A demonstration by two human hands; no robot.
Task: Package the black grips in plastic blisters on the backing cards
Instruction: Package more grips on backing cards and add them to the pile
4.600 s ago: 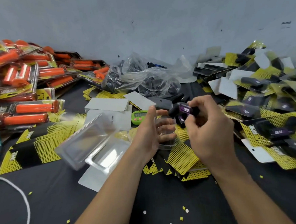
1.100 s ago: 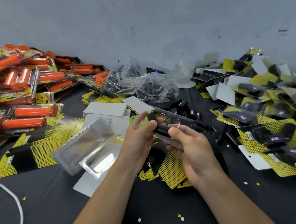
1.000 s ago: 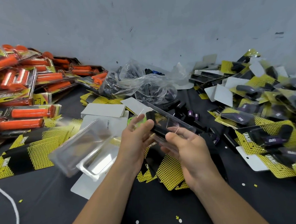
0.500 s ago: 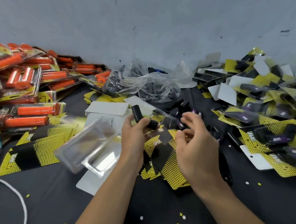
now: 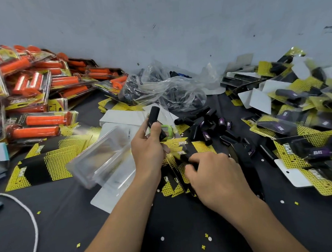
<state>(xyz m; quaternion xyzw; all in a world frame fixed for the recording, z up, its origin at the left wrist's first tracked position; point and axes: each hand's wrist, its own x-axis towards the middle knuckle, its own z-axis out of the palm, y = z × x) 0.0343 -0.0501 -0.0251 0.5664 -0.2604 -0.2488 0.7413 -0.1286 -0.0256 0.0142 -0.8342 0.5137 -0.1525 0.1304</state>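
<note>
My left hand (image 5: 147, 148) grips a clear plastic blister (image 5: 165, 120) with a black grip (image 5: 153, 115) in it, tilted up above the table. My right hand (image 5: 213, 173) lies lower and to the right, its fingers curled onto the top yellow-and-black backing card (image 5: 184, 148) of a fanned stack. Loose black grips (image 5: 206, 127), some with purple labels, lie in a heap just beyond my right hand. The card's near end is hidden under my right hand.
Empty blisters (image 5: 100, 160) are stacked left of my left hand, over large yellow cards (image 5: 46, 165). Packed orange grips (image 5: 39, 119) pile up at far left, packed black ones (image 5: 310, 151) at right. A plastic bag (image 5: 164, 90), a green timer (image 5: 167, 130) and a white cord (image 5: 30, 214) are nearby.
My right hand has left the blister and dropped onto the card stack. My left hand alone now holds the blister with the grip, turned more upright.
</note>
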